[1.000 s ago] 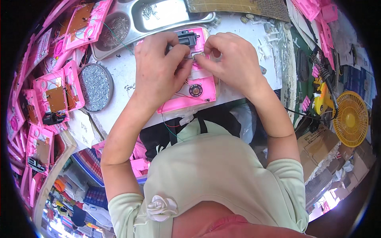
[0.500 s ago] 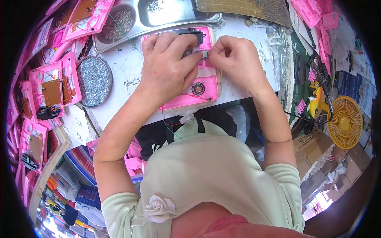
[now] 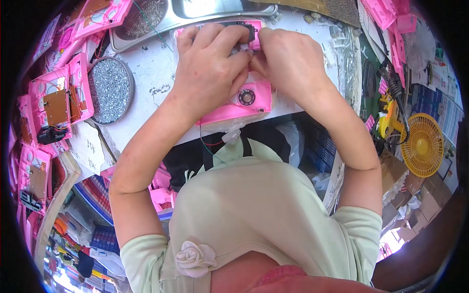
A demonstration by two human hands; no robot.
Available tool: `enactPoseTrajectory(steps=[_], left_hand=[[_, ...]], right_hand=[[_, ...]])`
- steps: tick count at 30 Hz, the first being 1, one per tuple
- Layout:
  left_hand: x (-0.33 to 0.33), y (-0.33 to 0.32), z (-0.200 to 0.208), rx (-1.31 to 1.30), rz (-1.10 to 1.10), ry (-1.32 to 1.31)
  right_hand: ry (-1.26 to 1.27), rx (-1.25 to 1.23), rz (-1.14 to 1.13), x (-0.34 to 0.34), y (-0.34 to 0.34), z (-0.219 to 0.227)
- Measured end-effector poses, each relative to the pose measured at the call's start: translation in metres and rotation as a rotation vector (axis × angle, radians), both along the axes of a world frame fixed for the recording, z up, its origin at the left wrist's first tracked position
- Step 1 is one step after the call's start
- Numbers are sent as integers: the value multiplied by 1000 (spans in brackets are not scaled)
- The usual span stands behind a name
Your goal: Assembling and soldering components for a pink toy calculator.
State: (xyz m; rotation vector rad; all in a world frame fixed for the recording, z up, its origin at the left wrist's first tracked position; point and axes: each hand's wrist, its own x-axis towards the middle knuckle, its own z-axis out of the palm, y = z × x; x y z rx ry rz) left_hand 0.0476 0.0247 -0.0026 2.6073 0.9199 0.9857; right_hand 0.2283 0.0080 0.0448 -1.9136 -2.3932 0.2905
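Observation:
A pink plastic casing lies on the white worktop in front of me, with a round black speaker fitted near its close right corner. At its far end sits a black plastic part. My left hand is closed over the casing, fingers curled by the black part and thumb pressing inward. My right hand has its fingers bent down against the casing's right side, close to my left thumb. Whatever lies between the fingertips is hidden. Thin red and green wires hang off the near edge.
A round tray of small screws stands on the left, below a steel compartment tray. Pink casings with brown boards crowd the far left. At right are a yellow fan, a yellow tool and cardboard boxes.
My right hand has turned over and moved up and inward, its fingers now beside my left thumb. The small grey piece seen at the fingertips is now covered. My left hand stays nearly in place.

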Motion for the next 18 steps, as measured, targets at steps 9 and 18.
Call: enactPoseTrajectory(steps=[9,18], left_hand=[[0,-2,-2,3,13,-37],[-2,-3,-1,-17,12,-7]], right_hand=[[744,-562,-313,47,2,-10],[679,-445,-351,33,-3,-7]])
